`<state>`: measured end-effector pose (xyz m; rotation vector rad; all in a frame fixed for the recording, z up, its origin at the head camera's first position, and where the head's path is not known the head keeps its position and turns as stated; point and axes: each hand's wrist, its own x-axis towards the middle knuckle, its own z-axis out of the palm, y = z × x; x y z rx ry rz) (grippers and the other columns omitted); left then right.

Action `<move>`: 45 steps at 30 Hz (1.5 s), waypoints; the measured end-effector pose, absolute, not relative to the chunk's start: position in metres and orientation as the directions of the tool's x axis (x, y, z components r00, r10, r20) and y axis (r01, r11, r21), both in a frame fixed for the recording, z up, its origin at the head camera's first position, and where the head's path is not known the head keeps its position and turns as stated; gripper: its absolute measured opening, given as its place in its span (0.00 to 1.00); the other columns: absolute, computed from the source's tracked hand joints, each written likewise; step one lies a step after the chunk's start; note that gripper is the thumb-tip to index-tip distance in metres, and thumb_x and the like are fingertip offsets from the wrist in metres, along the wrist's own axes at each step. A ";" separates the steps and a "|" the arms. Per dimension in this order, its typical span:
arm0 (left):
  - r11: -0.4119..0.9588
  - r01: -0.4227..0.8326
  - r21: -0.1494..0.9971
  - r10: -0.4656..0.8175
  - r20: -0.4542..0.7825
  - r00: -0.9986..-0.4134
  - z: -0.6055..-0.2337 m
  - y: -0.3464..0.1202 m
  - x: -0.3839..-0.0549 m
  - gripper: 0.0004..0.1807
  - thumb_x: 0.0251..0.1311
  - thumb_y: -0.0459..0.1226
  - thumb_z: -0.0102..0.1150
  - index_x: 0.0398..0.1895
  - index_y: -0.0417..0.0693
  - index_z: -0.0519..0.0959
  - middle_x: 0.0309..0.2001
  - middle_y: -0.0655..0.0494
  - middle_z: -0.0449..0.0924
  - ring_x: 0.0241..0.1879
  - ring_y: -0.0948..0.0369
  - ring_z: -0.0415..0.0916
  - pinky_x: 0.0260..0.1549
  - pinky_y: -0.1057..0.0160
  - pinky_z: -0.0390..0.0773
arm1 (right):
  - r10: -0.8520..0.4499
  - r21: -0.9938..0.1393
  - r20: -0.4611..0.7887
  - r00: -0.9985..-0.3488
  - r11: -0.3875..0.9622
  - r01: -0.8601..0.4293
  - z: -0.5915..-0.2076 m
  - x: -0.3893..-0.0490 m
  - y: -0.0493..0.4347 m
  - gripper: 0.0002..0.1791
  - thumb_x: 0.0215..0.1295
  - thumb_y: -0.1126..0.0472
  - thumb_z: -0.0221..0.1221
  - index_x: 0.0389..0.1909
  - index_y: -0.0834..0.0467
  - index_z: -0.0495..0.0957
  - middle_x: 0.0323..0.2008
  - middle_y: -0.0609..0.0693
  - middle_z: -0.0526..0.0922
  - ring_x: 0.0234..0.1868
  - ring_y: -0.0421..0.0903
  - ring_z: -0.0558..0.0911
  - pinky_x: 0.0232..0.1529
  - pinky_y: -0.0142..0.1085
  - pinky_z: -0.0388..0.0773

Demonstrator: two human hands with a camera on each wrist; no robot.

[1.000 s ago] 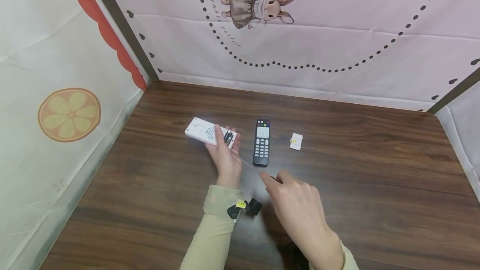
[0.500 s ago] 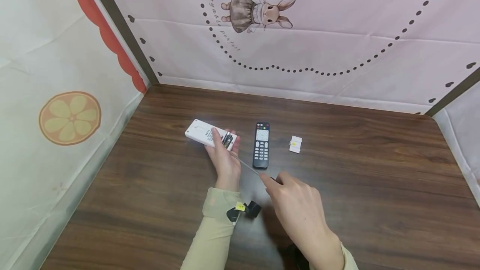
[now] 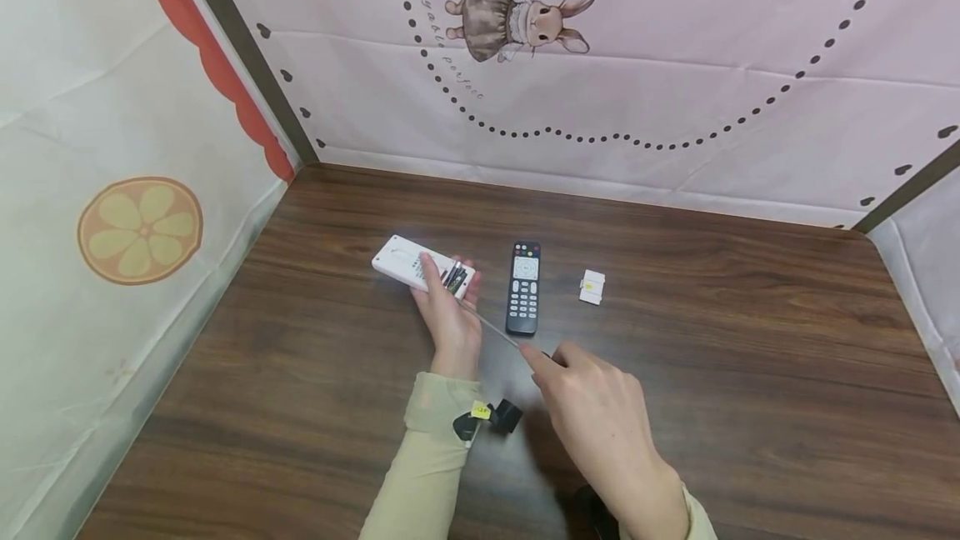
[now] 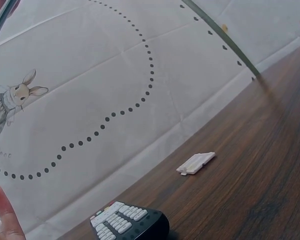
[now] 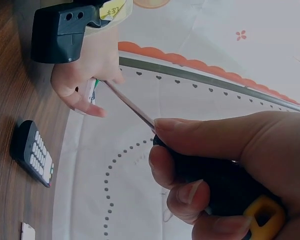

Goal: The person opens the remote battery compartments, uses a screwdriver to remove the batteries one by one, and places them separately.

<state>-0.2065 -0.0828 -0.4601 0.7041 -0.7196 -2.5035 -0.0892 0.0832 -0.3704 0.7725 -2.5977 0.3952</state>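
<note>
In the head view my left hand (image 3: 452,327) holds a white remote control (image 3: 401,259), back side up, its thumb across the back. The battery compartment at its near end is uncovered, and dark batteries (image 3: 456,277) show inside. My right hand (image 3: 600,411) grips a screwdriver; in the right wrist view its black and yellow handle (image 5: 217,182) lies in the curled fingers. The screwdriver's thin metal shaft (image 3: 495,329) reaches toward the compartment end of the white remote. Its tip is hidden behind the left hand.
A black remote control (image 3: 523,288) lies button side up on the wooden table (image 3: 712,340), right of the left hand. Farther right lies a small white battery cover (image 3: 592,287) with a yellow mark. Printed cloth walls (image 3: 675,98) border the table behind and at the left.
The head view shifts slightly. My left thumb has slid a little leftward on the back of the white remote; the right hand and screwdriver stay nearly in place.
</note>
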 end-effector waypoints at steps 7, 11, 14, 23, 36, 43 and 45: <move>-0.788 0.254 0.561 -0.519 -0.384 -0.763 -0.459 -0.081 -0.206 0.30 0.51 0.57 0.55 0.54 0.60 0.60 0.52 0.40 0.65 0.46 0.49 0.71 0.32 0.61 0.79 | -0.446 -0.156 0.446 -0.776 0.815 -0.558 -0.370 -0.086 0.084 0.20 0.45 0.66 0.64 0.42 0.46 0.81 0.19 0.42 0.69 0.14 0.39 0.68 0.07 0.28 0.54; -0.797 0.248 0.550 -0.515 -0.406 -0.755 -0.460 -0.081 -0.201 0.29 0.51 0.56 0.55 0.53 0.58 0.60 0.49 0.41 0.67 0.43 0.49 0.72 0.27 0.64 0.79 | -0.443 -0.159 0.441 -0.781 0.818 -0.553 -0.372 -0.083 0.083 0.21 0.44 0.65 0.64 0.42 0.45 0.81 0.19 0.41 0.68 0.14 0.39 0.68 0.07 0.28 0.54; -0.800 0.239 0.550 -0.514 -0.424 -0.746 -0.462 -0.082 -0.197 0.27 0.52 0.56 0.54 0.53 0.58 0.61 0.47 0.41 0.67 0.43 0.49 0.72 0.25 0.64 0.79 | -0.438 -0.161 0.446 -0.780 0.818 -0.552 -0.374 -0.080 0.083 0.21 0.44 0.65 0.65 0.42 0.45 0.80 0.19 0.41 0.67 0.14 0.39 0.68 0.07 0.28 0.54; -0.800 0.224 0.556 -0.513 -0.443 -0.735 -0.468 -0.085 -0.191 0.30 0.50 0.58 0.55 0.53 0.58 0.61 0.46 0.42 0.68 0.39 0.52 0.72 0.26 0.63 0.78 | -0.441 -0.167 0.444 -0.780 0.814 -0.556 -0.376 -0.075 0.082 0.20 0.44 0.63 0.65 0.41 0.45 0.80 0.18 0.40 0.66 0.14 0.38 0.67 0.07 0.28 0.54; -0.807 0.242 0.539 -0.508 -0.424 -0.750 -0.463 -0.086 -0.195 0.28 0.53 0.58 0.51 0.53 0.58 0.60 0.51 0.39 0.65 0.41 0.51 0.72 0.24 0.65 0.78 | -0.456 -0.153 0.469 -0.756 0.801 -0.579 -0.372 -0.081 0.085 0.19 0.44 0.62 0.65 0.40 0.44 0.80 0.18 0.40 0.68 0.14 0.39 0.69 0.07 0.30 0.56; -0.823 0.254 0.508 -0.489 -0.409 -0.771 -0.456 -0.087 -0.200 0.26 0.55 0.58 0.48 0.53 0.58 0.61 0.49 0.41 0.66 0.38 0.53 0.72 0.24 0.66 0.78 | -0.464 -0.160 0.453 -0.761 0.798 -0.581 -0.369 -0.085 0.085 0.19 0.45 0.61 0.65 0.42 0.44 0.80 0.19 0.39 0.68 0.14 0.38 0.69 0.07 0.29 0.58; -0.825 0.251 0.506 -0.484 -0.406 -0.775 -0.455 -0.087 -0.201 0.26 0.55 0.58 0.48 0.53 0.58 0.61 0.49 0.41 0.66 0.38 0.53 0.73 0.24 0.66 0.78 | -0.463 -0.162 0.452 -0.763 0.798 -0.580 -0.368 -0.086 0.085 0.19 0.45 0.61 0.65 0.42 0.44 0.80 0.19 0.39 0.69 0.15 0.38 0.69 0.07 0.29 0.58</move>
